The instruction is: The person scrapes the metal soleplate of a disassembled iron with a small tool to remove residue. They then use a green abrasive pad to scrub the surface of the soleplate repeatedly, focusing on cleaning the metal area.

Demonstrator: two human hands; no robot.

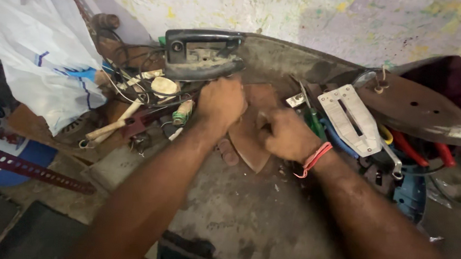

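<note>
Dismantled iron on the grimy bench point(246, 221): its dark body shell point(203, 53) lies far left, 1 bare soleplate point(418, 109) far right, so stripping looks well along. Between them the left hand point(220, 102) presses curled on the brown wedge-shaped plate point(248, 138) at centre, while the right hand point(289, 134) is fisted at its right edge, contents hidden.

**Small repair workshop: cluttered bench**

A stained, grimy workbench point(246, 221) is lying under both hands. Beyond the left hand point(221, 101), a dismantled black iron body point(203, 53) is resting; to its left, loose wires point(132, 75) are tangling. Right of the right hand point(289, 134), a screwdriver point(314, 123), a bare metal plate point(351, 120), a spanner point(394, 163) and red-handled pliers point(408, 148) are piling up. A paint-flecked wall point(312, 17) is standing behind.
</note>
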